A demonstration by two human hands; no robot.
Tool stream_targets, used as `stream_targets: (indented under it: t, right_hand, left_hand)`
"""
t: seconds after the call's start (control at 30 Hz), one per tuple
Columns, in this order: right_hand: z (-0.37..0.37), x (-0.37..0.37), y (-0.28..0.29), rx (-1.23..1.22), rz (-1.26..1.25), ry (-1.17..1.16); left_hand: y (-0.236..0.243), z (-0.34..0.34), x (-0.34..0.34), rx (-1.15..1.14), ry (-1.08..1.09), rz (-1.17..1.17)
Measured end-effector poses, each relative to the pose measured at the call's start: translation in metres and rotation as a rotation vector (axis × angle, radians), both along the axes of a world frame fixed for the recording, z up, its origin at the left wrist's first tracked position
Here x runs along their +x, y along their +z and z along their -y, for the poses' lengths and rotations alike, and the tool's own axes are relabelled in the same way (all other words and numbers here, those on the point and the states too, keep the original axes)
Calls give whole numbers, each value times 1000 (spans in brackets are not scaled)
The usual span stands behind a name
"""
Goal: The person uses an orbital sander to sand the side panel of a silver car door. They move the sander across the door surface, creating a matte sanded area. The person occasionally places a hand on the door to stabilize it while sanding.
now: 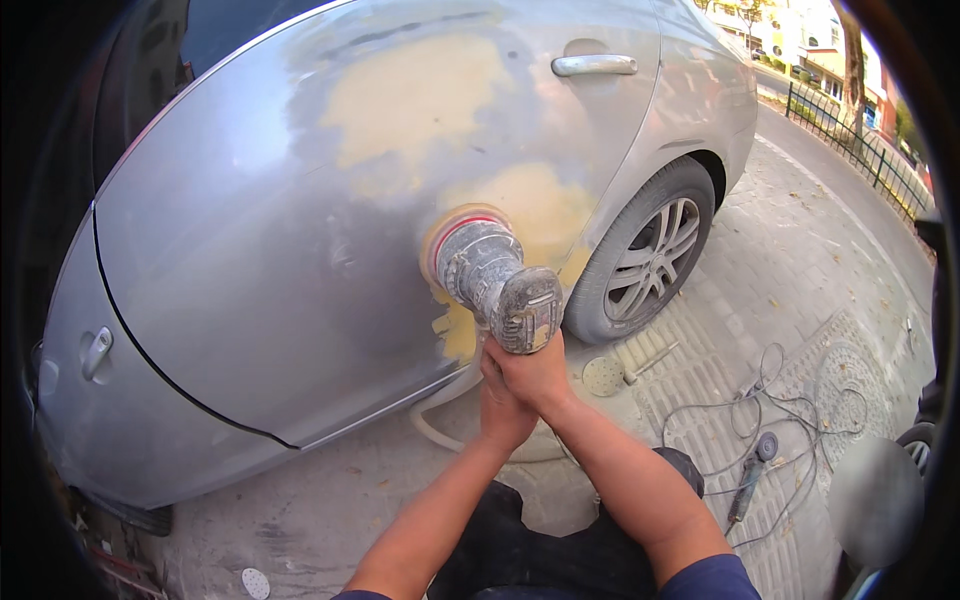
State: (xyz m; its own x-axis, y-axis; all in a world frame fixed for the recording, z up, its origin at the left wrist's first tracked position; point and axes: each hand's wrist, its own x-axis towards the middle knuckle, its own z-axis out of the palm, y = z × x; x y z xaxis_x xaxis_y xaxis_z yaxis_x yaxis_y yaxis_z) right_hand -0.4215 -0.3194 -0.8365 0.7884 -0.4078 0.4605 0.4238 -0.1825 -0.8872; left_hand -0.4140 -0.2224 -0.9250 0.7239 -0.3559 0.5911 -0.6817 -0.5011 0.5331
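Observation:
I hold a dusty sander (480,265) in both hands, its round pad with a red ring against the silver car door (250,270), at the edge of a yellow filler patch (515,195). My right hand (530,375) is closed on the handle below its rear housing. My left hand (500,405) is closed just beside and below it, partly hidden by my right. A pale hose (430,420) runs down from the tool to the ground. Another yellow patch (400,100) lies higher on the door, left of its handle (593,66).
The rear wheel (640,250) is at the right. On the paved ground are a perforated disc with a fitting (603,375), an angle grinder (750,475), tangled cords (800,430) and a small white disc (255,583). A railing (850,145) and street are beyond.

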Motion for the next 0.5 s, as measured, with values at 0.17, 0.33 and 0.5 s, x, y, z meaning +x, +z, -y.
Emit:
stream_targets:
  t: [0.17, 0.33, 0.5]
  right_hand:
    - [-13, -7, -24, 86, -70, 20]
    - [2, 8, -5, 132, 62, 34]
    - [6, 6, -24, 86, -26, 15]
  left_hand:
    - [-2, -9, -13, 48, 45, -48]
    - [17, -3, 5, -71, -56, -6]
    - [7, 1, 1, -54, -53, -65]
